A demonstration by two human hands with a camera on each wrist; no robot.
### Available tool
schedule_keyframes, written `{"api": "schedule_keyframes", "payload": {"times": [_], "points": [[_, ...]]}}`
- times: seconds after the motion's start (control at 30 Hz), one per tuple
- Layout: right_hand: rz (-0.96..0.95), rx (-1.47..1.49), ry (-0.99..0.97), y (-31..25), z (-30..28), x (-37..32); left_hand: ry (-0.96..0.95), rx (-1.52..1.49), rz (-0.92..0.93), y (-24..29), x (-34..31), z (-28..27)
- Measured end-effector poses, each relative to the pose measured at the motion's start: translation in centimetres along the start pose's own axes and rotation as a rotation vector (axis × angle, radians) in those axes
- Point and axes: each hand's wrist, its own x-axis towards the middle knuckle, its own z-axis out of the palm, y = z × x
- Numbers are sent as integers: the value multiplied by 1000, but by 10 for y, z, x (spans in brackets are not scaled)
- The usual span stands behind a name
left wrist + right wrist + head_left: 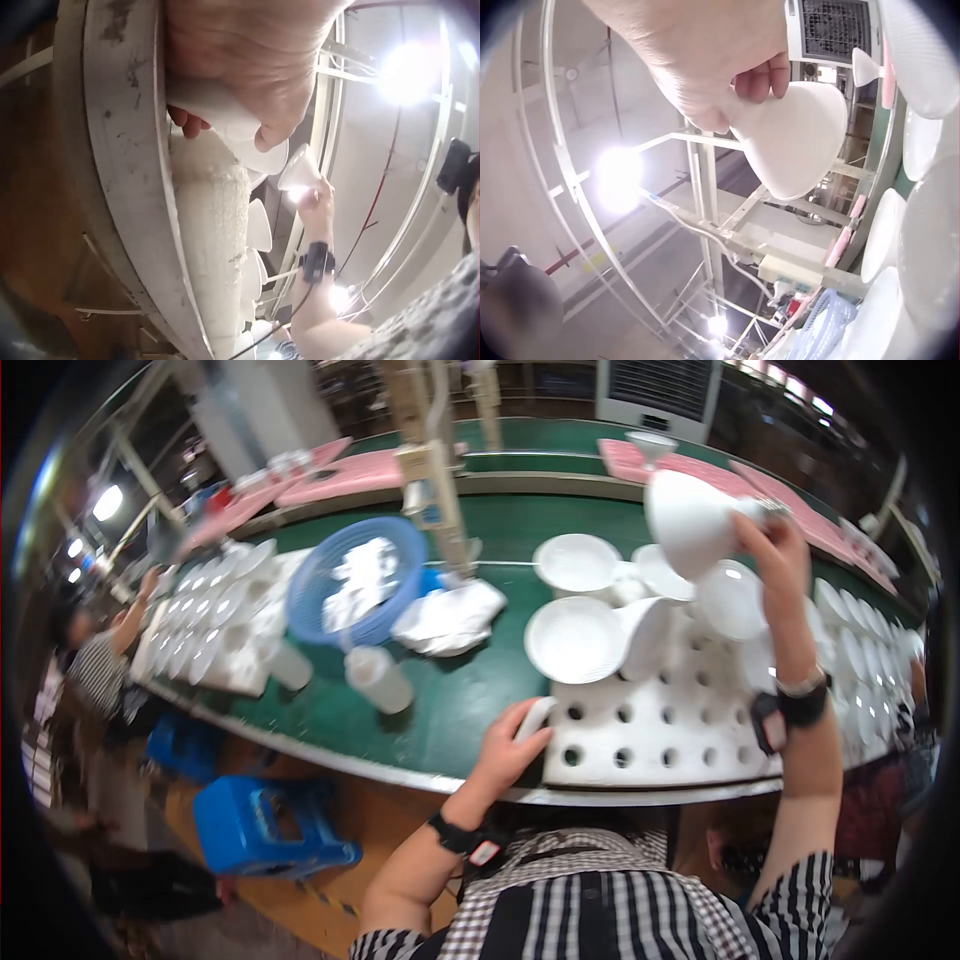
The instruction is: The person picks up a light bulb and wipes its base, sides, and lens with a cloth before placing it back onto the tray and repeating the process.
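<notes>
Reflector lamp: the white reflector lamp (690, 525) is held raised at the right hand (782, 565), above the far part of the holed foam board (590, 770); from the left hand (510, 748) it lies ahead and to the right, well apart.
Long axis: in the head view it is laid roughly sideways, the wide mouth turned to the person's left, the narrow neck and metal base (772, 507) to the right.
Nearer hand: the right, by which the lamp is carried.
Right hand: the neck is pinched between thumb and bent fingers; the flared shell is left uncovered.
Left hand: a white piece (535, 720) is gripped between thumb and curled fingers, at the near left corner of the foam board; whether it is cloth or something stiffer cannot be told.
Foam board holes: rows of them are exposed between the hands, to the right of the left hand and nearer the person than the raised lamp.
White shades: several (575, 640) are seen with wide mouths up, ahead of the left hand.
Blue basket: ahead and to the left of the left hand, the blue basket (300, 600) is seen with white material inside, a pale bottle (378, 680) just beside.
Wrist device label: a small red-and-white label (484, 853) is carried at the left wrist; its writing is too small to be read.
Brands: none can be made out.
</notes>
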Motion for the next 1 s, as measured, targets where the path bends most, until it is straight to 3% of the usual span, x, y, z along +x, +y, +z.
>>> {"api": "schedule_keyframes", "payload": {"times": [0.07,0.2,0.37,0.43,0.5,0.57,0.6,0.67,0.87,1.0], "points": [[54,-29,64,7,24,27,-26,137,180,5,1,0],[147,-87,43,53,57,77,-48,220,288,6,3,-1],[358,-397,-210,123,86,140,-64,232,235,4,1,3],[325,-525,-339,154,98,165,-92,202,236,1,2,2],[247,-699,-392,149,116,171,-94,155,185,5,2,2],[396,-581,-435,167,124,180,-83,139,179,4,2,2],[382,-570,-451,166,132,181,-96,122,176,3,2,2],[492,-655,-463,163,143,178,-104,125,161,3,2,1],[587,-691,-562,220,146,179,-184,107,99,3,4,-1],[638,-709,-656,205,143,182,-168,114,117,5,3,-1]]}}
